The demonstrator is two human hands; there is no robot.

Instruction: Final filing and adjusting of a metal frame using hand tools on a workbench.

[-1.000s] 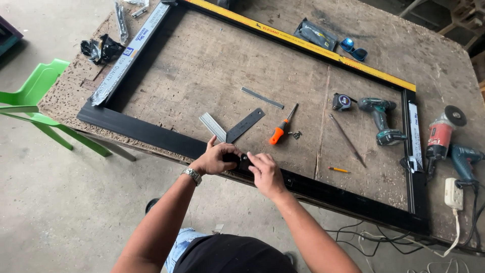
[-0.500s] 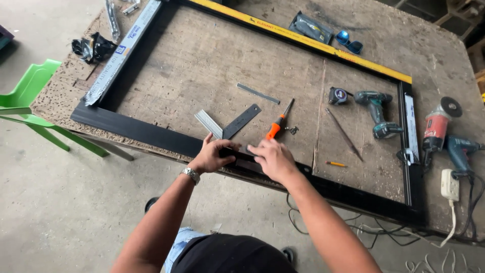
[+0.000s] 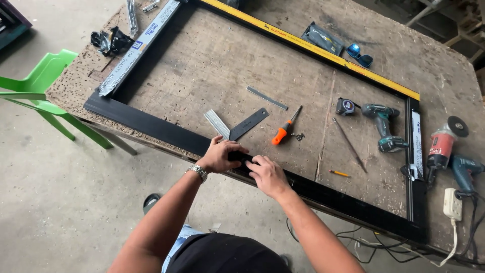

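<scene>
A large black rectangular frame lies on a worn wooden table, its near rail (image 3: 151, 124) running along the table's front edge. My left hand (image 3: 220, 154), with a watch on the wrist, is curled over this rail near its middle. My right hand (image 3: 268, 174) lies on the same rail just to the right, its fingertips meeting the left hand's. What sits under the fingers is hidden. A metal try square (image 3: 237, 124) lies just beyond my left hand, inside the frame. An orange-handled screwdriver (image 3: 283, 132) lies to its right.
Inside the frame lie a steel strip (image 3: 267, 97), tape measure (image 3: 345, 106), cordless drill (image 3: 384, 126), thin rod (image 3: 348, 144) and pencil (image 3: 339, 173). An angle grinder (image 3: 442, 144) and power strip (image 3: 452, 202) are at the right. A green chair (image 3: 45, 91) stands left.
My right hand reached slightly farther across the rail, then came back beside the left hand. My left hand stayed on the rail. The view shifted a little.
</scene>
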